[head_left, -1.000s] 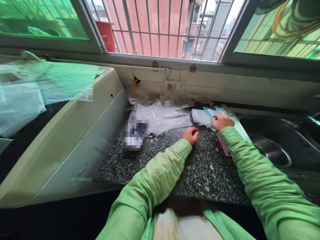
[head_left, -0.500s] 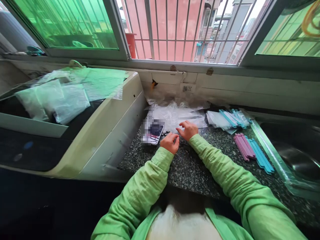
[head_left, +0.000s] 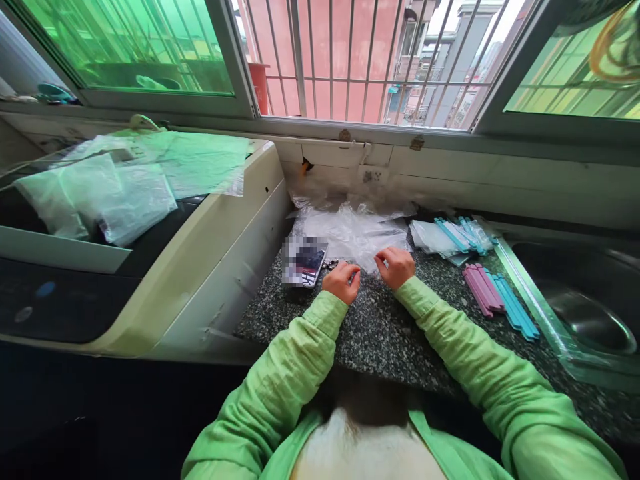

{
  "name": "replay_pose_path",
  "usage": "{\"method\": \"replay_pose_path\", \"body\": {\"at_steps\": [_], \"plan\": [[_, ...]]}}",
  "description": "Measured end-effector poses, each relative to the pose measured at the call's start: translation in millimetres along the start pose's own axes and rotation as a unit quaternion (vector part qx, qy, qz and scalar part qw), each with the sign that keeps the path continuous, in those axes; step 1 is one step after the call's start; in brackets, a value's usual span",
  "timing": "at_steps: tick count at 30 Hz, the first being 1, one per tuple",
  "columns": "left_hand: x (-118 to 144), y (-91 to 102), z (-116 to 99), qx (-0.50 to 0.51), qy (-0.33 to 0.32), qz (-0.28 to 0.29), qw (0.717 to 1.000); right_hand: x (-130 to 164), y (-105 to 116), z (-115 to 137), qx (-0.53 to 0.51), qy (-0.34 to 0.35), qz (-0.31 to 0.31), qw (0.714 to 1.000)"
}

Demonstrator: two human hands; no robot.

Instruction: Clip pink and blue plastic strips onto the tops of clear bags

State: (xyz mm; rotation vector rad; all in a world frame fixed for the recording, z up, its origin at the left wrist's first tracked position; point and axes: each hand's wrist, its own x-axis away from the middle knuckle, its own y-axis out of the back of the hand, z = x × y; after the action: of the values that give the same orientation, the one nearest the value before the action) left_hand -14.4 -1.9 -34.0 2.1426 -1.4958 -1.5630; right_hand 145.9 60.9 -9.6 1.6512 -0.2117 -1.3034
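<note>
My right hand point(head_left: 396, 268) is closed in a pinch at the near edge of a pile of clear plastic bags point(head_left: 345, 230); a bag's edge reaches its fingertips. To its left, my left hand point(head_left: 341, 283) hovers low over the speckled counter, thumb and fingers pressed together. Whatever it may hold is hidden or too small to name. Just beyond the left hand lies a phone point(head_left: 311, 260), partly blurred out, with a small dark chain-like item point(head_left: 330, 265) beside it.
Pink strips point(head_left: 483, 289) and blue strips point(head_left: 513, 307) lie on the counter at right. Behind them are flat bags with blue strips point(head_left: 450, 237). A sink point(head_left: 575, 280) borders the right side. A washing machine point(head_left: 215, 267) with plastic bags on top stands at left, below a barred window.
My right hand has moved right, away from the left hand, and its fingers have closed. Some clear plastic now extends nearer to it. The left hand has hardly moved.
</note>
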Motion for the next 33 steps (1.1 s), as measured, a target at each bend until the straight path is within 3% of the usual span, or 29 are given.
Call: {"method": "replay_pose_path", "body": {"at_steps": [8, 15, 18, 28, 33], "plan": [[-2, -6.2, 2, -0.016, 0.059, 0.022, 0.998, 41, 47, -36, -0.080, 0.087, -0.111, 0.987], [-13, -16.3, 1, -0.127, 0.058, 0.133, 0.981, 65, 62, -52, -0.111, 0.135, -0.100, 0.979], [-18, -21.4, 2, -0.157, 0.054, 0.151, 0.974, 65, 63, -56, -0.122, 0.134, -0.104, 0.978], [-16, -21.1, 9, -0.111, 0.028, 0.014, 0.993, 64, 73, -76, -0.075, 0.009, -0.117, 0.990], [-14, -15.3, 8, -0.076, 0.003, -0.026, 0.997, 65, 75, -81, -0.059, -0.016, -0.134, 0.989]]}}
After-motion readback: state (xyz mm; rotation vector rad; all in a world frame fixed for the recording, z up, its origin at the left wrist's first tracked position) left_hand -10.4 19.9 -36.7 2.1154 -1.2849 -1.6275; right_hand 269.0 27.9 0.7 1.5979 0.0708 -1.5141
